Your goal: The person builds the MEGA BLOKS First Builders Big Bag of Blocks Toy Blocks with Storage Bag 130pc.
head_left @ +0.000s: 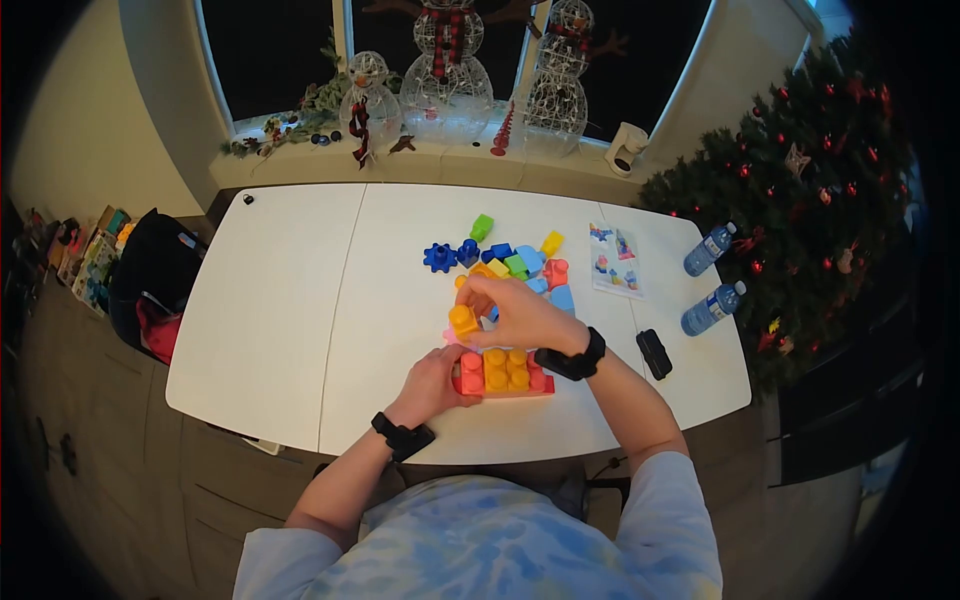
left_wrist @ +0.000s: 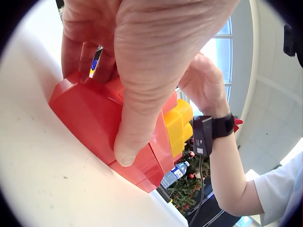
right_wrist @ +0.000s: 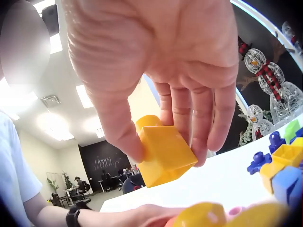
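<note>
My left hand grips the left end of a red toy building block base, thumb along its near side and fingers around the far side. On the base sit yellow blocks with round studs, between lighter red blocks. Above and behind this stack, my right hand pinches a single yellow-orange building block between thumb and fingers, tilted. A pink piece lies just beyond the left hand, partly hidden.
Loose blocks lie farther back on the white table, among them a blue gear-shaped piece and a green block. To the right are a picture sheet, a black case and two water bottles.
</note>
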`<state>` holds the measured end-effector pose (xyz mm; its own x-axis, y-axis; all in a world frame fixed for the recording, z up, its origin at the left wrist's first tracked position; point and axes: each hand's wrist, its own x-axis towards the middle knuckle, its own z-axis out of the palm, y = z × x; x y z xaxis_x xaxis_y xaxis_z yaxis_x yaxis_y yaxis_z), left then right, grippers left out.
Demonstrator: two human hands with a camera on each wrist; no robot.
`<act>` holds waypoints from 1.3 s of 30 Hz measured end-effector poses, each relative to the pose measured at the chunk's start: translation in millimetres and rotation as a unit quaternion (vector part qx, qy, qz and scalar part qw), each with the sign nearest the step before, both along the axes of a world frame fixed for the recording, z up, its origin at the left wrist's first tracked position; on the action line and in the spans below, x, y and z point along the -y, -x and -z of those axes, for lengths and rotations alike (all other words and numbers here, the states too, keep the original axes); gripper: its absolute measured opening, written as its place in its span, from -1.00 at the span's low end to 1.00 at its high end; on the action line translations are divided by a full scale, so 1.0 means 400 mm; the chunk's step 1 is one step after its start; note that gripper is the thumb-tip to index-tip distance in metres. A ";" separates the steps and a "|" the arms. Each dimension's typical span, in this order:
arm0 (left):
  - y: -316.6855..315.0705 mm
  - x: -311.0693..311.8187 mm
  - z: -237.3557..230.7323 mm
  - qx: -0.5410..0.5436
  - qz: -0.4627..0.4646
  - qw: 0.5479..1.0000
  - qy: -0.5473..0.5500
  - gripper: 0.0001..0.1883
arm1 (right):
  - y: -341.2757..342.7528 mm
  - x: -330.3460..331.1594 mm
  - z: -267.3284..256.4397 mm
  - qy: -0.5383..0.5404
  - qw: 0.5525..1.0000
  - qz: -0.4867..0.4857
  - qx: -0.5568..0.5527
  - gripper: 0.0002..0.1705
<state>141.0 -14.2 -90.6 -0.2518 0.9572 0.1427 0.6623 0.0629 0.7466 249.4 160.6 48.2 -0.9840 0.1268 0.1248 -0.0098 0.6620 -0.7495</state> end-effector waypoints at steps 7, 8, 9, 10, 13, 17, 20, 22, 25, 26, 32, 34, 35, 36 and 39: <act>-0.002 0.000 -0.001 0.023 -0.003 1.000 -0.008 -0.26 | -0.074 0.054 0.085 -0.022 0.999 0.015 -0.026 -0.56; -0.001 -0.001 0.002 0.022 -0.002 1.000 -0.008 -0.26 | -0.077 0.057 0.087 -0.047 0.999 0.022 0.000 -0.55; 0.000 -0.001 0.005 0.016 -0.004 1.000 -0.005 -0.26 | -0.080 0.059 0.088 -0.072 0.997 0.030 0.028 -0.54; -0.001 -0.001 0.003 0.011 -0.007 1.000 -0.002 -0.26 | -0.082 0.062 0.088 -0.072 0.997 0.030 0.027 -0.54; -0.003 0.002 -0.004 -0.003 -0.006 1.000 -0.013 -0.25 | -0.085 0.067 0.083 -0.121 0.992 0.032 0.013 -0.60; 0.002 0.001 0.004 0.006 0.007 1.000 0.006 -0.18 | -0.084 0.068 0.080 -0.159 0.986 0.023 -0.034 -0.72; -0.001 -0.001 0.004 0.011 0.005 1.000 -0.001 -0.18 | -0.072 0.068 0.108 -0.186 0.982 0.011 -0.036 -0.73; -0.004 0.002 0.004 -0.006 -0.010 1.000 -0.010 -0.21 | -0.067 0.071 0.115 -0.201 0.979 0.002 -0.038 -0.74; -0.001 0.000 0.009 0.003 -0.008 1.000 -0.014 -0.17 | -0.065 0.076 0.102 -0.209 0.978 0.004 -0.022 -0.74; -0.002 0.001 0.005 0.002 -0.008 1.000 -0.015 -0.17 | -0.064 0.075 0.100 -0.208 0.978 0.006 -0.005 -0.73; -0.001 0.000 0.005 -0.007 -0.007 1.000 -0.013 -0.18 | -0.028 0.003 0.049 -0.102 0.987 -0.043 0.116 -0.66; 0.003 -0.002 0.015 0.020 0.004 1.000 0.014 -0.20 | 0.011 -0.040 0.051 -0.069 0.994 -0.043 0.072 -0.69; 0.002 0.000 0.003 0.020 0.003 1.000 0.013 -0.20 | 0.036 -0.060 0.053 -0.070 0.994 -0.044 0.072 -0.69; 0.000 0.003 -0.008 0.018 0.003 1.000 0.024 -0.20 | 0.062 -0.082 0.062 -0.114 0.992 -0.010 0.050 -0.66; 0.000 0.002 -0.014 0.018 0.005 1.000 0.025 -0.21 | 0.125 -0.143 0.151 -0.191 0.981 0.035 0.020 -0.59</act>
